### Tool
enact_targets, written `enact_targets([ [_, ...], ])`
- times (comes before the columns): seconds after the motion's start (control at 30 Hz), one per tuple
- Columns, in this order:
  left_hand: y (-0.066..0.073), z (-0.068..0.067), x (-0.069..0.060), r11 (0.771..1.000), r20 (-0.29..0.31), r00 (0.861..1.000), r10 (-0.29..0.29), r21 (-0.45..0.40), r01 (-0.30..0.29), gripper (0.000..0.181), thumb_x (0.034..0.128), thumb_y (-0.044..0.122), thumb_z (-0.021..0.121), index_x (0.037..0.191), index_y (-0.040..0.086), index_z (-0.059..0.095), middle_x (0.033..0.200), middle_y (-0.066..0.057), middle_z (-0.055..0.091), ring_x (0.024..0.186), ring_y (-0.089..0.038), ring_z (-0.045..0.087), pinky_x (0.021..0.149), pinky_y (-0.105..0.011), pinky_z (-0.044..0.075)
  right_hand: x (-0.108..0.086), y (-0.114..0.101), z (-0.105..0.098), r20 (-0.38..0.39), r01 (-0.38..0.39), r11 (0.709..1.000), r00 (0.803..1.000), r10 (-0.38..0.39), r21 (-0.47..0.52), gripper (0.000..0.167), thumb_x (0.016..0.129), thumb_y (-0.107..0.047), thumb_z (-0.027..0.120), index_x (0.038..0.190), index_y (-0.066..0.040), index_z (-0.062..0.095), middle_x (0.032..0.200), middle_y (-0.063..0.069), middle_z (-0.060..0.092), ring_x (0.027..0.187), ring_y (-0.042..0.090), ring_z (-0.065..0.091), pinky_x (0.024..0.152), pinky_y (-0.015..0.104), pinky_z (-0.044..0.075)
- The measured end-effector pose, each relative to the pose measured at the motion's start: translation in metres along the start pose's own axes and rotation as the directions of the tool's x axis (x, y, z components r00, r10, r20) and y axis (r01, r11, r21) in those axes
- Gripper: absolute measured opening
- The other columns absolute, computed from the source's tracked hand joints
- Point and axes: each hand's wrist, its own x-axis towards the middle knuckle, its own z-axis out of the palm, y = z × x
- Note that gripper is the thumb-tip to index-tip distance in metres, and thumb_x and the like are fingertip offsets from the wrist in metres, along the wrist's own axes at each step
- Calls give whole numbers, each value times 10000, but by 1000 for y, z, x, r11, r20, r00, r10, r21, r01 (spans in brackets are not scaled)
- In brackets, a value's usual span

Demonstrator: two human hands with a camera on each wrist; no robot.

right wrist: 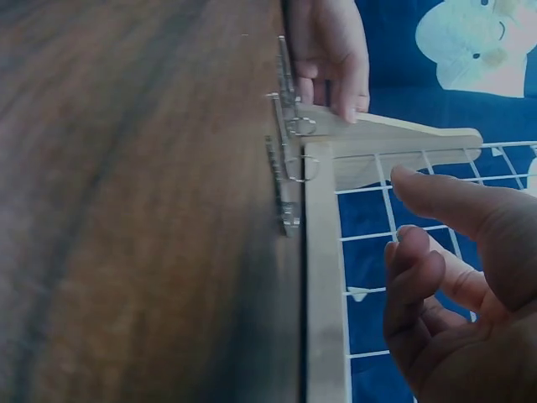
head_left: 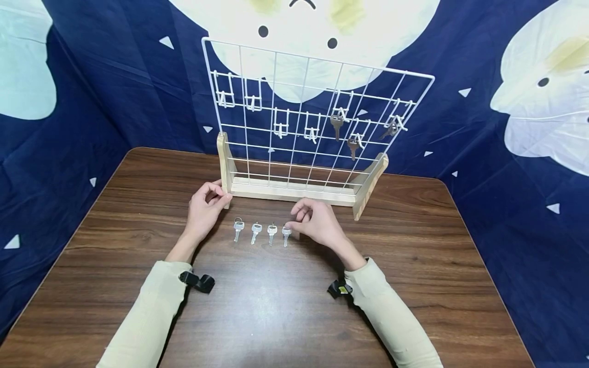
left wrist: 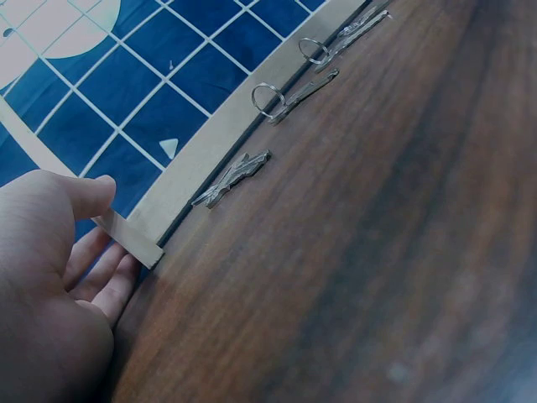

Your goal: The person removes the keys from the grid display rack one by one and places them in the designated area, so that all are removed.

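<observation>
My left hand (head_left: pixel 202 212) grips the front foot of the wooden stand's left end piece (head_left: pixel 223 158), thumb on the near side and fingers behind, as the left wrist view shows. Several silver keys lie in a row on the table before the stand; the leftmost key (head_left: pixel 238 228) has its ring upright. By the rightmost key (head_left: pixel 286 235) is my right hand (head_left: pixel 317 222), thumb and fingers bent but apart. In the right wrist view nothing sits between that thumb (right wrist: pixel 445 197) and the fingertips. The stand bears a white wire grid (head_left: pixel 294 130).
Three keys hang on hooks at the grid's right, one of them a dark key (head_left: pixel 337 127). Other white hooks, such as the left hook (head_left: pixel 225 98), hold no key. A blue patterned cloth (head_left: pixel 138 102) rises behind the brown wooden table (head_left: pixel 257 317).
</observation>
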Motion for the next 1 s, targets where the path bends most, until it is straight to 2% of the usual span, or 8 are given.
enact_targets([
  [0.2,0,0,0,1000,1,1000,-1,0,1,178,1037,-40,733,1059,-99,567,1582,-237,585,1298,-110,615,1116,-172,526,-1,-7,-9,-71,50,995,996,-44,82,290,887,-123,944,1076,-12,755,874,25,709,733,118,632,653,201,540],
  [0.37,0,0,0,1000,0,1000,3,-5,-3,175,1032,-46,736,1048,-95,569,1575,-241,589,1280,-98,619,1124,-195,533,-2,-14,-15,-179,98,988,981,-75,123,225,913,-88,912,1059,-1,763,841,44,706,733,123,620,665,176,527],
  [0.57,0,0,1,1000,0,1000,1,-6,-1,172,1030,-45,740,1045,-83,573,1572,-233,593,1283,-98,619,1131,-209,535,-4,-25,-21,-274,122,974,959,-66,190,155,932,-56,874,1047,-25,775,816,69,710,631,84,597,572,166,509],
  [0.7,0,0,0,1000,3,1000,-5,-9,5,183,1032,-49,735,1058,-101,562,1574,-225,591,1298,-117,616,1114,-197,542,-5,-28,-25,-311,156,951,948,-68,266,103,977,-29,805,1064,6,762,786,122,711,519,132,578,485,183,494],
  [0.83,1,0,0,1000,3,1000,-6,-5,6,191,1032,-49,735,1067,-110,557,1575,-224,591,1293,-111,617,1111,-197,544,-4,-28,-27,-357,217,929,929,-102,299,83,1018,-8,745,1077,51,742,758,160,695,474,148,534,452,183,459],
  [1.0,1,0,0,1000,2,1000,-2,-4,2,201,1031,-47,738,1065,-114,552,1567,-226,597,1266,-78,620,1126,-229,548,-3,-30,-29,-420,255,910,902,-102,326,70,1039,7,723,1071,68,731,735,138,677,450,175,517,424,201,482],
])
